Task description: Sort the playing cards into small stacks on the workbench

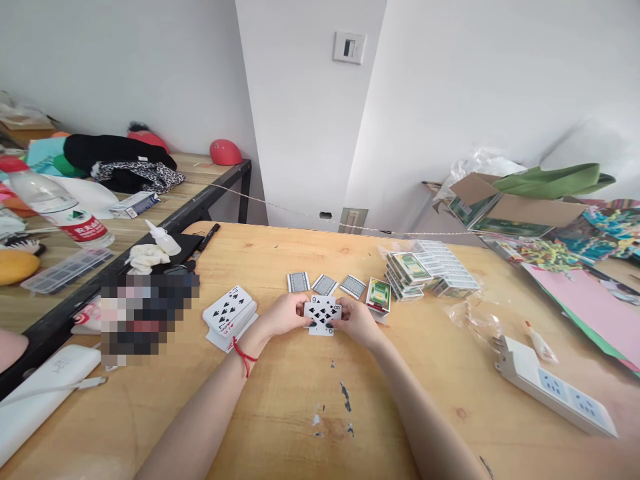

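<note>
Two spade playing cards (323, 312) are between my hands above the middle of the wooden table, one lying crosswise over the other. My left hand (286, 315) pinches their left side, thumb in front. On the right edge, the fingers of my right hand (358, 321) are closed the same way. A loose face-up pile of cards (231, 312) lies left of my left wrist. Just beyond my hands are three patterned grey pieces, a left one (299, 282), a middle one (325, 285) and a right one (353, 287). A green-and-gold card box (379, 295) is beside my right hand.
Stacked card boxes (407, 268) and a wrapped block of boxes (445, 267) stand at the back right. A power strip (555, 387) and glue tube (541, 342) lie right. At left are a white power bank (47, 403) and a bottle (65, 207).
</note>
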Available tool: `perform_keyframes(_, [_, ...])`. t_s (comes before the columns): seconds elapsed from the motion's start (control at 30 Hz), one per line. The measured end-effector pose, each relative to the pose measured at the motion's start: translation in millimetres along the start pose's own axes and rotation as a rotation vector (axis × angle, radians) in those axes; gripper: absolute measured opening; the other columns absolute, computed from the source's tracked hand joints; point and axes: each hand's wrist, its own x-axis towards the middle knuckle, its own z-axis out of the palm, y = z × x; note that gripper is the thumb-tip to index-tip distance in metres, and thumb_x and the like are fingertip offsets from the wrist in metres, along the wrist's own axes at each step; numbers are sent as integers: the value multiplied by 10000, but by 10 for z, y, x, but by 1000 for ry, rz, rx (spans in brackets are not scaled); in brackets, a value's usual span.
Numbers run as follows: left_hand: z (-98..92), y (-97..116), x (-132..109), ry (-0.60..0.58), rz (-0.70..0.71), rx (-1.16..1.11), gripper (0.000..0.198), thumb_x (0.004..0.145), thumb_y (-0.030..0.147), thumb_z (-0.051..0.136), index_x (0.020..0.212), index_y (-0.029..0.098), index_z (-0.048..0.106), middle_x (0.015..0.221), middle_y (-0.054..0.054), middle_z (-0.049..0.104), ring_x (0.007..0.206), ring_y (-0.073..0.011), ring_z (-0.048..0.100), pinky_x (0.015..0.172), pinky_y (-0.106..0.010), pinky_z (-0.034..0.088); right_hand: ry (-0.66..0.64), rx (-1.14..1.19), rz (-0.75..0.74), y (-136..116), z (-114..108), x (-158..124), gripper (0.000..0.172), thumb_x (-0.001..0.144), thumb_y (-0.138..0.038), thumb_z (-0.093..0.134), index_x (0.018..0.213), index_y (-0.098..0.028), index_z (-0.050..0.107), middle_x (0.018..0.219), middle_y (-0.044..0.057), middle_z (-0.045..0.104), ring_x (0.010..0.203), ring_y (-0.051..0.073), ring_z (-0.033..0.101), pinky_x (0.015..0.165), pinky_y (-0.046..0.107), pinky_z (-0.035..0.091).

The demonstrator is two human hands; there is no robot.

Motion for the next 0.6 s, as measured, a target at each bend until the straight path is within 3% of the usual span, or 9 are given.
perform_keyframes(0.2, [-4, -3, -2, 4, -8, 33, 133, 619, 219, 589, 727, 143, 570, 620, 30, 529, 575, -113, 494, 494, -194, 347, 20, -49, -3, 26, 2, 7, 219, 593, -211, 627, 795, -169, 554, 677, -9, 648, 632, 174, 620, 560, 250, 481])
perform_keyframes(0.4, [-4, 42, -25, 38, 39, -25, 509, 579, 171, 635, 1069, 198, 498, 755, 26, 569, 654, -123, 524, 553, -199, 394, -15, 60, 26, 21, 14, 15, 219, 585, -181, 620, 790, -174, 542, 701, 3, 663, 668, 191, 638, 572, 257, 490])
perform_keyframes(0.6, [8, 58, -25, -1, 42, -104, 478, 602, 134, 609, 1059, 186, 479, 786, 9, 595, 700, -132, 561, 597, -215, 429, -21, 105, 42, 57, 24, 28, 257, 592, -179, 622, 837, -187, 547, 770, 16, 681, 724, 211, 649, 616, 290, 509])
